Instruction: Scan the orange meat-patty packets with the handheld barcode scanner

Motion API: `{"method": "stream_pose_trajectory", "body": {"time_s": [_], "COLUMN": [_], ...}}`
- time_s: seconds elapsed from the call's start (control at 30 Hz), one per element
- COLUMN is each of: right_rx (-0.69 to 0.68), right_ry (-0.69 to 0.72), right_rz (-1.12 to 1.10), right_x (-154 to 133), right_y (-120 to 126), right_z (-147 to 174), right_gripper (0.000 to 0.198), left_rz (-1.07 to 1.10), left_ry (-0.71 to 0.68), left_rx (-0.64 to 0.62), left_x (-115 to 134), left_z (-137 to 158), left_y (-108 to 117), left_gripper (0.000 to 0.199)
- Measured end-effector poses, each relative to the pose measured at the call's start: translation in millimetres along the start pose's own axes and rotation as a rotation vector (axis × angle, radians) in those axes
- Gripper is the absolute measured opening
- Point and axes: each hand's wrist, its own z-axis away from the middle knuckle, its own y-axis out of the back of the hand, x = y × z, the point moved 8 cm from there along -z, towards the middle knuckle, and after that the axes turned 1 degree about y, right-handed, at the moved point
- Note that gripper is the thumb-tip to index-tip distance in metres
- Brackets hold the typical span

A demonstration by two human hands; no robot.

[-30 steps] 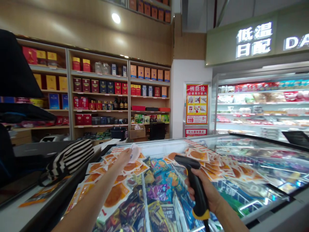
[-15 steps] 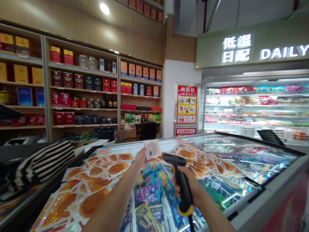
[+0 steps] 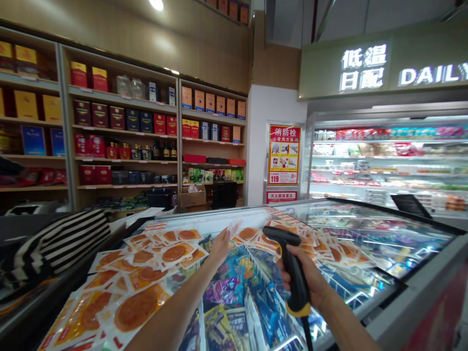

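Observation:
My left hand (image 3: 219, 247) reaches forward over the freezer, fingers closed on the edge of a flat food packet (image 3: 234, 227). The packet is tilted and blurred, its pale side showing. In my right hand (image 3: 311, 274) is a black and yellow barcode scanner (image 3: 295, 275), gripped round its handle, head up and pointing left. A cord runs down from its base. Flat clear packets with round orange-brown pieces (image 3: 137, 311) lie spread on the left of the freezer top. A second pile of such packets (image 3: 336, 251) lies beyond the scanner.
A glass-topped chest freezer (image 3: 405, 287) holds several coloured bags (image 3: 223, 291) in wire baskets. At the left lies a black-and-white striped cloth (image 3: 69, 243). Shelves of boxes (image 3: 139, 121) line the back wall. A lit refrigerated display (image 3: 383, 163) stands at the back right.
The packet in my left hand has turned from facing me to nearly edge-on. My right hand has moved right with the scanner, away from the packet. The view has shifted slightly.

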Motion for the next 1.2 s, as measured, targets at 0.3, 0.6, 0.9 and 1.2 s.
{"method": "stream_pose_trajectory", "body": {"time_s": [0.3, 0.6, 0.9, 1.2], "right_rx": [0.087, 0.075, 0.025, -0.073], "right_ry": [0.07, 0.039, -0.02, -0.134], "right_rz": [-0.038, 0.008, 0.005, 0.036], "right_x": [-27, -16, 10, 52], "right_y": [34, 33, 10, -43], "right_z": [11, 13, 6, 6], "right_gripper": [0.02, 0.023, 0.024, 0.026], "left_rz": [-0.542, -0.778, -0.979, -0.847], "left_ry": [-0.589, -0.446, -0.159, 0.025], "left_rx": [-0.418, -0.484, 0.016, 0.085], "left_x": [12, -9, -10, -38], "left_z": [82, 67, 27, 30], "left_y": [-60, -114, 65, 142], "left_gripper": [0.033, 0.04, 0.053, 0.03]}}
